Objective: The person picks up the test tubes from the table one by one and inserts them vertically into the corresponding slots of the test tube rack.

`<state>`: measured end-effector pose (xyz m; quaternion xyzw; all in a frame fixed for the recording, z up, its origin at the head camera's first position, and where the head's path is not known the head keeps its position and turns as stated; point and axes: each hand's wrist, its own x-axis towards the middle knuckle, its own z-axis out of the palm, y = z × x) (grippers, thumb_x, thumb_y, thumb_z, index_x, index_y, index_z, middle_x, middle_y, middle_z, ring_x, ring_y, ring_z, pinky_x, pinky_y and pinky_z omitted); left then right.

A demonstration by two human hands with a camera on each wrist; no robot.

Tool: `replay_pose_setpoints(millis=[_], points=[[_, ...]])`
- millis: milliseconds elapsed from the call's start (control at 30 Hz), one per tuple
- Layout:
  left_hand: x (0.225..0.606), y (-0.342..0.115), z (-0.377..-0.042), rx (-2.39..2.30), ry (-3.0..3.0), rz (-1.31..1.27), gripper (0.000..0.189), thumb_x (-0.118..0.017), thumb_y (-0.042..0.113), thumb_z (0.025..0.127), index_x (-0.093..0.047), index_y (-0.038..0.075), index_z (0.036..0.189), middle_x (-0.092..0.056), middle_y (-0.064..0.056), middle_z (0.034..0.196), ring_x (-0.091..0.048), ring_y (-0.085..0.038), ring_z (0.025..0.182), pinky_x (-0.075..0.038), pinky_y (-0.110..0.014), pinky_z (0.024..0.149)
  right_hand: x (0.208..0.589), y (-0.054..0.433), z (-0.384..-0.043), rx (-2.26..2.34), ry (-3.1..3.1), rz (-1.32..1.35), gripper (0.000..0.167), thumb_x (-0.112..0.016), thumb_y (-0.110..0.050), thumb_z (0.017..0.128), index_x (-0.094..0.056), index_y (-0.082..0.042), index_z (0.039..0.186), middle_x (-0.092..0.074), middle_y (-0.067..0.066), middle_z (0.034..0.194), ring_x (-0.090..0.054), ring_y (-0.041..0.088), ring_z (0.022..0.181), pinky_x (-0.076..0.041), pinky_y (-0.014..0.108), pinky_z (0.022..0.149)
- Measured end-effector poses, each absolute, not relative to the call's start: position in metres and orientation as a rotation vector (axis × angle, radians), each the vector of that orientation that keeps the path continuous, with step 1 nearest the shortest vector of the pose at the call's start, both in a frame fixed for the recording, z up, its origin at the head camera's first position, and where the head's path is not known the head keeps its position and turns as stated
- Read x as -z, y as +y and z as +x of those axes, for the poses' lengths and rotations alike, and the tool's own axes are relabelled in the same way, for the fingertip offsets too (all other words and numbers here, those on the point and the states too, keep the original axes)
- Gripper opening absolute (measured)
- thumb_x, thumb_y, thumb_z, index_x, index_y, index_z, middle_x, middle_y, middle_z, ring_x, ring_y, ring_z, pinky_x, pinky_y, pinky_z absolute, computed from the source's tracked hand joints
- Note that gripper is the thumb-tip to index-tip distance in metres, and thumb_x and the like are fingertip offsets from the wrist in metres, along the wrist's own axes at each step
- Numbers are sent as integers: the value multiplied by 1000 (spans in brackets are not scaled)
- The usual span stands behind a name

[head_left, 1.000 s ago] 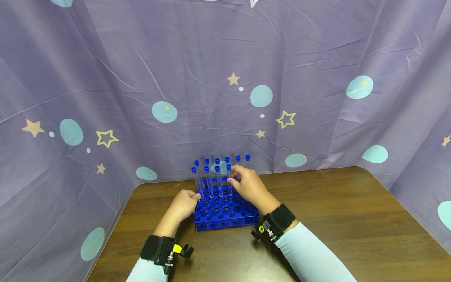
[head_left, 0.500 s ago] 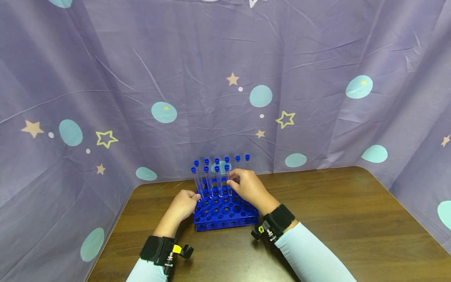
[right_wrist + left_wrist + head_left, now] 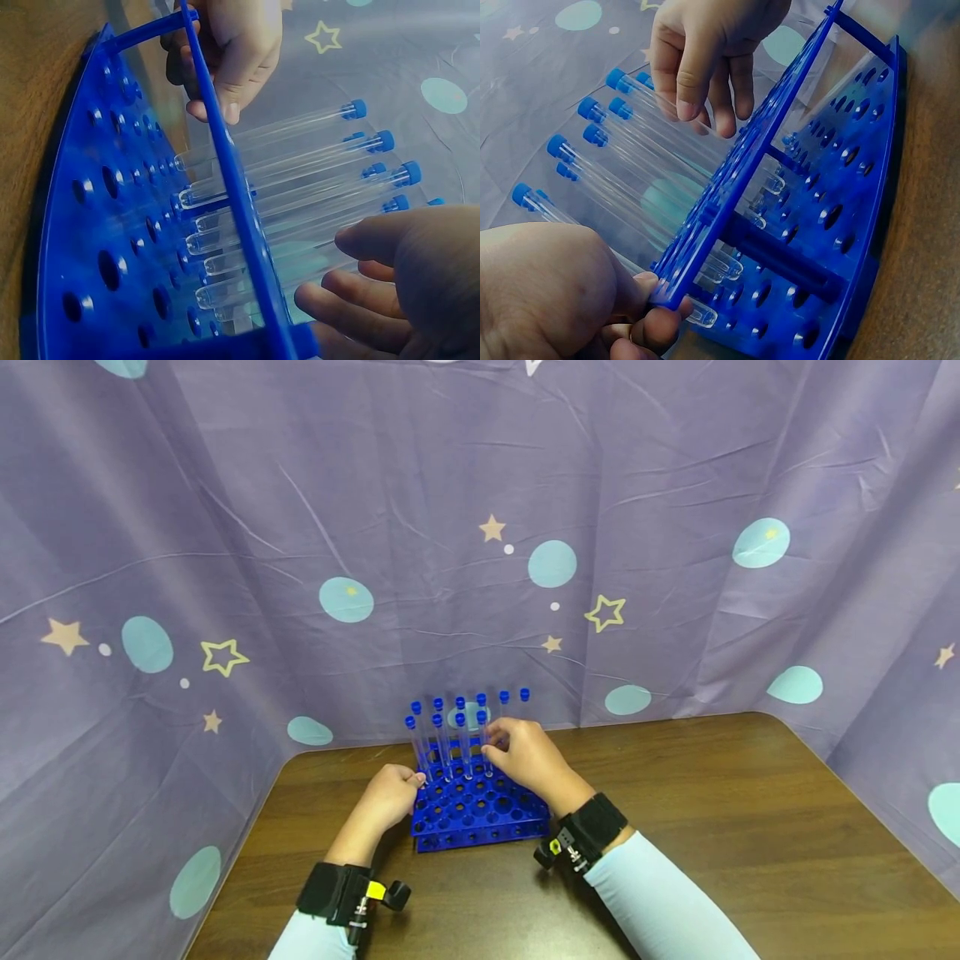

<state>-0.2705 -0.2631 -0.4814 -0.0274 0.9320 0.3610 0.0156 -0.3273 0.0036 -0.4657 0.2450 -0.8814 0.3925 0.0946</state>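
Observation:
A blue test tube rack [image 3: 480,837] stands on the table, holding several clear test tubes with blue caps in two rows at its back. My left hand [image 3: 393,792] grips the rack's left edge; in the left wrist view its thumb [image 3: 646,282] lies over the upper plate with fingers curled beneath. By the rightmost test tube [image 3: 482,717] of the nearer row is my right hand [image 3: 529,753]. In the right wrist view that hand's thumb [image 3: 367,238] and fingers are loosely bent and spread apart close to the tubes, pinching none. The tubes' rounded ends show below the upper plate.
The rack sits toward the back of a brown wooden table [image 3: 712,793]. A purple curtain [image 3: 420,510] with stars and ovals hangs right behind it. The rack's front rows of holes hold no tubes.
The rightmost tube of the nearer row has tilted slightly left, and my right hand's fingers have loosened from it. My left hand stays on the rack's edge.

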Motion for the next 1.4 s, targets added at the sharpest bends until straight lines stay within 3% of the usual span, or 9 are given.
replay_pose_setpoints(millis=[433,700,967,1267,1400], points=[[482,-263,-272,-1119,2900,-85,52,-57,20,118,-66,1,71,-59,-3,59,-55,-22,61,-43,-33,61,440,27,-330,-1094,-2689,638,21,-89,-21,99,-83,-5,111,-85,4,93,-77,14,80,-65,36,75],[482,-264,-273,-1117,2899,-83,52,-56,20,118,-66,2,71,-59,-2,59,-54,-21,61,-42,-33,61,413,59,-329,-1164,-2650,578,12,-82,-22,103,-83,-11,100,-82,1,87,-72,13,73,-59,33,70],[481,-264,-272,-1133,2880,-104,52,-56,20,118,-65,1,71,-58,-3,59,-53,-21,60,-42,-33,60,412,87,-341,-1210,-2610,416,16,-79,-24,106,-83,-9,102,-80,4,83,-71,13,66,-54,32,66],[480,-263,-271,-1130,2884,-101,50,-56,19,118,-67,1,73,-60,-4,60,-53,-22,62,-42,-34,62,430,103,-354,-1312,-2686,368,19,-75,-24,109,-82,-7,108,-78,3,79,-81,36,81,-55,33,67],[481,-263,-273,-1125,2879,-100,50,-56,20,118,-67,0,74,-59,-4,59,-52,-22,62,-41,-33,61,442,105,-362,-1356,-2799,371,21,-75,-24,109,-81,-4,114,-81,8,86,-82,35,83,-59,31,67]])
